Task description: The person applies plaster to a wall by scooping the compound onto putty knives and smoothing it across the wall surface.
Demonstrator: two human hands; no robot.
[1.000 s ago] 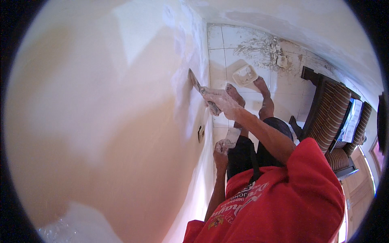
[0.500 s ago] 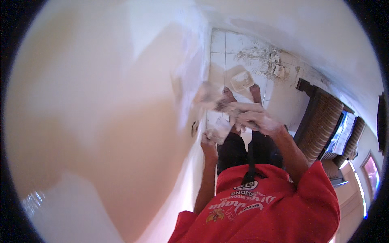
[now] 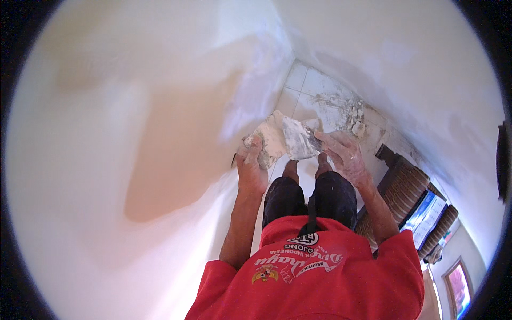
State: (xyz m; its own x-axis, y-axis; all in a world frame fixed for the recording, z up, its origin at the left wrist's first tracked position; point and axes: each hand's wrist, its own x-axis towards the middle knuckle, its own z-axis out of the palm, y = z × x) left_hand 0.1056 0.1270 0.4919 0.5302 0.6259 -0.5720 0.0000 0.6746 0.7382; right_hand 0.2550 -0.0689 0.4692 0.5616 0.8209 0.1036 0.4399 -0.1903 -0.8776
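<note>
Freshly plastered wall filling the view from 7 to 12 o'clock, pale with a tan, damper-looking patch near the middle. Second white wall from 12 to 3 o'clock, meeting the first at a corner above centre. White tiled floor far below, smeared with spilled plaster at 1 o'clock. Brown slatted wooden furniture at 4 o'clock beside the legs; bright window or screen just past it. Red printed shirt and dark shorts at 6 o'clock, bare feet beneath.

Left hand near centre, fingers curled and closed around the edge of a plaster-caked hawk board, held just beside the wall. Right hand, whitened with plaster, clamped on a flat trowel blade. Blade laid against the board, touching it, both loaded with wet white plaster. Handle hidden under the fingers; exact grip hard to tell.
</note>
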